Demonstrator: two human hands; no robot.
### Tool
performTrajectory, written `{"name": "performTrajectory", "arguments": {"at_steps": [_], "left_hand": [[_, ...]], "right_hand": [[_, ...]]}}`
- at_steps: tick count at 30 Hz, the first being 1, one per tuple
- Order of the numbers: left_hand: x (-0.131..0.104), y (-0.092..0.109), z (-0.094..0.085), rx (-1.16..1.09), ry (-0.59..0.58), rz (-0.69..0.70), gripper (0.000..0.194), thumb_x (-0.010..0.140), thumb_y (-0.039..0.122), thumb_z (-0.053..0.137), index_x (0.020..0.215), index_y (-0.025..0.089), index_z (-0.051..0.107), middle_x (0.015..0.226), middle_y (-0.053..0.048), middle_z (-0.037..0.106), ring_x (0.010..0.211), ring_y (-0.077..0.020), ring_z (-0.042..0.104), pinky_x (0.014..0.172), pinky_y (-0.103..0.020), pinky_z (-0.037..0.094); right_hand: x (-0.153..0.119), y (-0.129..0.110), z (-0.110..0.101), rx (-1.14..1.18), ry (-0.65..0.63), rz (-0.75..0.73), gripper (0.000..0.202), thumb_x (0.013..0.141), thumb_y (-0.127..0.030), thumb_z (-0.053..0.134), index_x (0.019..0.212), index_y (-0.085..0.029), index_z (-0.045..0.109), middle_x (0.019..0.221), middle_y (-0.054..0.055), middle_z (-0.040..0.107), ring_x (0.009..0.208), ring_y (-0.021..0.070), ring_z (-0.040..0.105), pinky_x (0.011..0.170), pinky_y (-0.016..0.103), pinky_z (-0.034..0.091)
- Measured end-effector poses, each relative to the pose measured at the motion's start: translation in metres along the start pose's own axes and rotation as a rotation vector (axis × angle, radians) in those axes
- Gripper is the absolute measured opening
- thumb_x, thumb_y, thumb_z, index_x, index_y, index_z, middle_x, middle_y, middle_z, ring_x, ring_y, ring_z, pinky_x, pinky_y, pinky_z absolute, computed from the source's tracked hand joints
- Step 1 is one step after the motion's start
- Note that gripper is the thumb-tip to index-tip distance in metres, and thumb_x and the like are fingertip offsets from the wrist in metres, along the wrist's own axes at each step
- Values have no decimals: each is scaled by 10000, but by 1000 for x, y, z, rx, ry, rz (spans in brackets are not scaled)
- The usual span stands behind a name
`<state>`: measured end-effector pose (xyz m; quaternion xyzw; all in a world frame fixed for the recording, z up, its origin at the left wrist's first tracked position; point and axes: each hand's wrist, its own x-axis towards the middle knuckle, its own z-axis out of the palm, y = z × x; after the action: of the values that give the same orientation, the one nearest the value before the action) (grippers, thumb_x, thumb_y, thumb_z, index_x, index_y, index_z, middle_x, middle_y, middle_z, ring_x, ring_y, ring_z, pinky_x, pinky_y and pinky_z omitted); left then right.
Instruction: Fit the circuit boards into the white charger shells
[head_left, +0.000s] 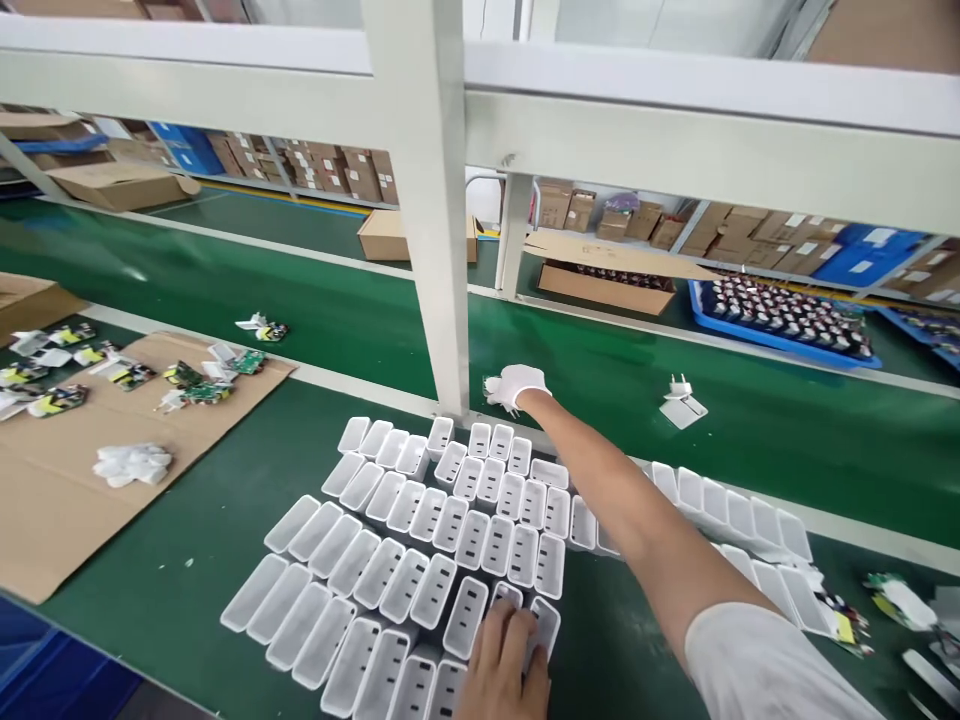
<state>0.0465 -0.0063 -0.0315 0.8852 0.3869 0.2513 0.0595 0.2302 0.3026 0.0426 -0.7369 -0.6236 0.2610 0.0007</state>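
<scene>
Near the bottom edge, my left hand (504, 665) is bare, with its fingers closed on a small white plastic case at the near end of several rows of open white cases (406, 505). My right hand (517, 386), in a white glove, reaches past the rows onto the green belt. Its fingers are closed around a small white plug piece (495, 392), partly hidden by the glove. Another white plug piece (682, 408) lies on the belt to its right.
A cream metal post (431, 200) rises behind the rows. Cardboard (67, 500) at left bears circuit boards and a crumpled white glove (133, 464). More white cases (739, 510) stand at right. A blue tray (784, 340) of parts sits beyond the belt.
</scene>
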Motion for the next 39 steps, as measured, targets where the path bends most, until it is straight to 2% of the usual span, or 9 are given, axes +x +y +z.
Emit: {"name": "performTrajectory", "arguments": {"at_steps": [5,10,14,19,22,25,30,35,39], "left_hand": [[3,4,-8,14,-21,6,203,838,52,536,854,208,666,1042,-68,693,1080,-306,643,860,-443,583],[-1,20,4,7,-16,85,135,819,99,584,795,194,678,1124,-69,687,1130,-333,596,897,-497,562],[0,44,11,-92,-39,208,93,810,126,597,783,171,674,1149,-104,681,1166,-361,578,883,-492,576],[2,68,0,-220,-191,166,140,911,110,506,878,163,631,1378,-160,534,1339,-387,460,944,-532,555],[-1,69,-1,-365,-239,52,120,940,151,484,880,180,583,1527,-177,348,1412,-399,368,976,-539,530],[-5,63,1,-556,-306,-47,88,957,175,470,1005,204,537,1538,-173,333,1377,-333,449,1004,-458,527],[-7,53,7,-722,-330,-202,533,919,217,583,1387,258,330,1505,-141,428,1377,-285,459,1089,-454,457],[-5,57,13,-734,-335,-319,785,870,286,680,1492,299,201,1428,-111,518,1312,-288,526,1053,-462,489],[-5,57,12,-742,-353,-276,807,856,325,699,1496,287,209,1450,-118,497,1323,-285,514,1054,-456,490]], "right_hand": [[-43,36,-20,370,55,-232,432,908,-355,645,1277,-148,558,1125,82,660,1011,221,649,918,432,527],[-137,92,-29,756,45,-443,889,772,-359,694,1529,-194,259,1202,89,635,1044,239,655,854,416,565],[-217,129,-12,987,54,-486,834,725,-464,734,1470,-280,409,1404,87,519,1156,251,598,879,395,547],[-284,161,24,1184,3,-454,743,759,-638,662,1387,-264,525,1255,91,632,999,254,649,822,401,550],[-312,172,42,1146,26,-408,705,813,-729,532,1322,-245,587,1087,92,691,943,263,649,846,426,533],[-335,182,56,823,23,-304,689,870,-677,513,1386,-221,519,963,81,692,871,254,641,850,439,517],[-359,197,78,260,267,-231,675,708,-629,755,1198,-187,617,875,58,666,745,239,626,723,393,517],[-371,202,91,327,130,-436,435,984,-499,447,1291,-207,548,915,56,640,790,187,618,734,343,504],[-374,192,96,290,92,-453,450,1013,-420,386,1410,-210,415,985,60,583,825,175,593,739,343,509]]}}
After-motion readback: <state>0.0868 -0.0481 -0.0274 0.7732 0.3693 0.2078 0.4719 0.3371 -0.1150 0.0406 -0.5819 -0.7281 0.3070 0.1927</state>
